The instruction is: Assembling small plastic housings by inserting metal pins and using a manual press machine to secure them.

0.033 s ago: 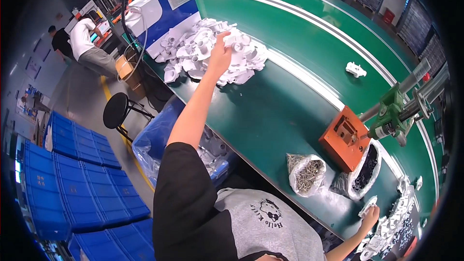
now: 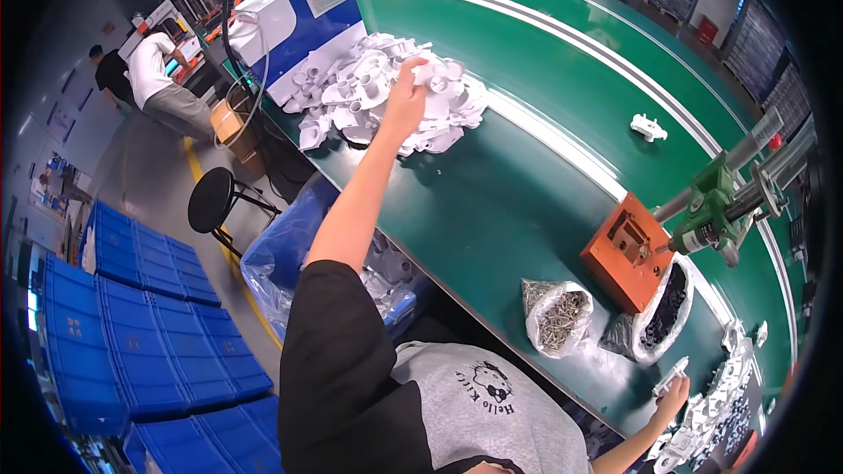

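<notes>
At the far end of the bench lies a heap of white plastic parts. My left hand reaches out over its right side, fingers closed on a white moulded part with a round feature; its fingertips are partly hidden. At the lower right, my right hand pinches a small white plastic fitting, which is tilted upward. Just beside that hand, many similar white pieces lie in a pile along the bench end.
An orange fixture block stands under a green press. Near it are a bag of metal screws and a bag of dark small parts. One white piece lies on the green conveyor. Blue crates stand at left.
My left hand has shifted slightly to the right together with the white moulded part. In my right hand the fitting has turned a little, showing a narrower side.
</notes>
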Action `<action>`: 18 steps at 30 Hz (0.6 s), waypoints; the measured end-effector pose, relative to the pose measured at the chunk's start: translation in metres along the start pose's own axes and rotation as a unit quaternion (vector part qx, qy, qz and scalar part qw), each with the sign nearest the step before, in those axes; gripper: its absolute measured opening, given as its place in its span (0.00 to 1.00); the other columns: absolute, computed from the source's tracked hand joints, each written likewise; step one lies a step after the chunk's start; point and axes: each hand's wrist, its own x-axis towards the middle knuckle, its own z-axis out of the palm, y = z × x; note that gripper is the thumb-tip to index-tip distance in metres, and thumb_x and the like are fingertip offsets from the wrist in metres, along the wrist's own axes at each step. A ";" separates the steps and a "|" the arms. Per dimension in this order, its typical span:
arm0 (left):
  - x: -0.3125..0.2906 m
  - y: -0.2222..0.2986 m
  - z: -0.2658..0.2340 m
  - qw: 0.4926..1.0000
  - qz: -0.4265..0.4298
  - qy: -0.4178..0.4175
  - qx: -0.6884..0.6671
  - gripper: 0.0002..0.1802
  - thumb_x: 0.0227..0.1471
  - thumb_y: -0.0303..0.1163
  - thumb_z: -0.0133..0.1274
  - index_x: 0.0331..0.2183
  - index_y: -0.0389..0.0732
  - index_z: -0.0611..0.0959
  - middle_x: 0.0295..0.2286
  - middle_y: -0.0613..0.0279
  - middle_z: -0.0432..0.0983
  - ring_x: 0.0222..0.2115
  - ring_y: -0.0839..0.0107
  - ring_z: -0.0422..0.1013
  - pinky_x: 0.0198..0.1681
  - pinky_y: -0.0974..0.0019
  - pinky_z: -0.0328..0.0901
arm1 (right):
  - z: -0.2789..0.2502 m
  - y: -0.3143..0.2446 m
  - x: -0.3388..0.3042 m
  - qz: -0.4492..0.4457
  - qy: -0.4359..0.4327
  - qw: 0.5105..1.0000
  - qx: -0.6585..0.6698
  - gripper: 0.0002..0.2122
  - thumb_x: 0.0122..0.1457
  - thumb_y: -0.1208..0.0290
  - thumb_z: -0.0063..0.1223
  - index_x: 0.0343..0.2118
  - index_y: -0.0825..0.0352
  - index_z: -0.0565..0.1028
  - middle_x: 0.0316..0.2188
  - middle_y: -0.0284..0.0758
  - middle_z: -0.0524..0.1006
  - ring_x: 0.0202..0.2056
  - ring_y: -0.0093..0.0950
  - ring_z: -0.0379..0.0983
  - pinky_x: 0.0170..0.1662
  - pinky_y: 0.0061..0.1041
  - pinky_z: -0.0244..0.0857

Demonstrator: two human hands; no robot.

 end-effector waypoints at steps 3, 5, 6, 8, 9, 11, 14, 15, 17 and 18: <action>-0.023 0.062 0.024 0.947 -0.114 -0.048 -0.297 0.17 0.51 0.24 0.43 0.45 0.42 0.68 0.29 0.58 0.72 0.30 0.70 0.71 0.32 0.65 0.69 | 0.046 -0.094 -0.056 0.018 -0.016 0.975 0.220 0.17 0.62 0.56 0.44 0.45 0.65 0.70 0.25 0.30 0.70 0.12 0.17 0.59 0.11 0.15 0.48; -0.045 0.096 0.041 0.924 -0.153 -0.079 -0.342 0.22 0.49 0.24 0.41 0.48 0.44 0.64 0.35 0.62 0.69 0.37 0.73 0.68 0.41 0.69 0.66 | 0.068 -0.130 -0.072 -0.009 -0.074 0.962 0.264 0.18 0.61 0.56 0.46 0.45 0.67 0.69 0.25 0.31 0.70 0.15 0.16 0.61 0.12 0.14 0.49; -0.057 0.104 0.057 0.903 -0.163 -0.081 -0.389 0.22 0.48 0.25 0.43 0.48 0.44 0.63 0.35 0.61 0.69 0.38 0.72 0.68 0.42 0.68 0.66 | 0.084 -0.146 -0.080 0.002 -0.081 0.952 0.296 0.19 0.61 0.56 0.46 0.45 0.68 0.69 0.26 0.32 0.70 0.18 0.18 0.64 0.13 0.16 0.53; -0.081 0.114 0.087 0.873 -0.260 -0.147 -0.386 0.22 0.51 0.29 0.50 0.46 0.51 0.62 0.33 0.65 0.69 0.30 0.74 0.69 0.27 0.71 0.67 | 0.124 -0.170 -0.092 -0.045 -0.106 0.938 0.326 0.20 0.60 0.57 0.45 0.45 0.71 0.67 0.27 0.35 0.70 0.17 0.22 0.65 0.15 0.19 0.59; -0.099 0.109 0.107 0.871 -0.195 -0.146 -0.427 0.18 0.54 0.32 0.52 0.44 0.52 0.63 0.31 0.66 0.68 0.25 0.76 0.68 0.20 0.74 0.64 | 0.140 -0.169 -0.091 -0.050 -0.140 0.927 0.344 0.20 0.60 0.58 0.44 0.47 0.71 0.67 0.29 0.38 0.71 0.18 0.27 0.69 0.18 0.22 0.64; -0.132 0.136 0.127 0.833 -0.214 -0.206 -0.466 0.19 0.56 0.35 0.54 0.41 0.47 0.61 0.30 0.65 0.72 0.28 0.79 0.69 0.24 0.77 0.64 | 0.170 -0.191 -0.104 -0.078 -0.199 0.922 0.322 0.18 0.60 0.63 0.47 0.47 0.72 0.66 0.33 0.40 0.72 0.21 0.32 0.73 0.19 0.24 0.65; -0.181 0.154 0.158 0.829 -0.190 -0.274 -0.449 0.17 0.55 0.38 0.54 0.39 0.45 0.64 0.30 0.70 0.67 0.30 0.83 0.64 0.28 0.76 0.63 | 0.211 -0.247 -0.128 -0.082 -0.239 0.907 0.338 0.19 0.59 0.62 0.49 0.48 0.71 0.66 0.32 0.39 0.72 0.21 0.30 0.72 0.19 0.24 0.64; -0.196 0.160 0.167 0.836 -0.142 -0.285 -0.446 0.12 0.57 0.34 0.51 0.39 0.44 0.65 0.32 0.70 0.65 0.34 0.85 0.62 0.33 0.76 0.64 | 0.216 -0.259 -0.132 -0.083 -0.234 0.903 0.351 0.19 0.60 0.62 0.49 0.48 0.70 0.66 0.31 0.38 0.72 0.21 0.30 0.71 0.19 0.25 0.64; -0.217 0.167 0.177 0.847 -0.101 -0.334 -0.400 0.17 0.57 0.34 0.51 0.45 0.42 0.66 0.38 0.66 0.66 0.43 0.80 0.63 0.45 0.72 0.63 | 0.221 -0.245 -0.128 -0.021 -0.197 0.910 0.365 0.18 0.60 0.67 0.47 0.51 0.69 0.65 0.40 0.35 0.72 0.35 0.28 0.72 0.34 0.24 0.68; -0.221 0.176 0.176 0.821 -0.111 -0.357 -0.432 0.18 0.57 0.34 0.51 0.47 0.41 0.66 0.46 0.62 0.66 0.47 0.77 0.62 0.49 0.69 0.61 | 0.225 -0.254 -0.135 -0.016 -0.184 0.905 0.383 0.17 0.59 0.72 0.46 0.51 0.69 0.66 0.41 0.33 0.72 0.41 0.25 0.71 0.40 0.23 0.68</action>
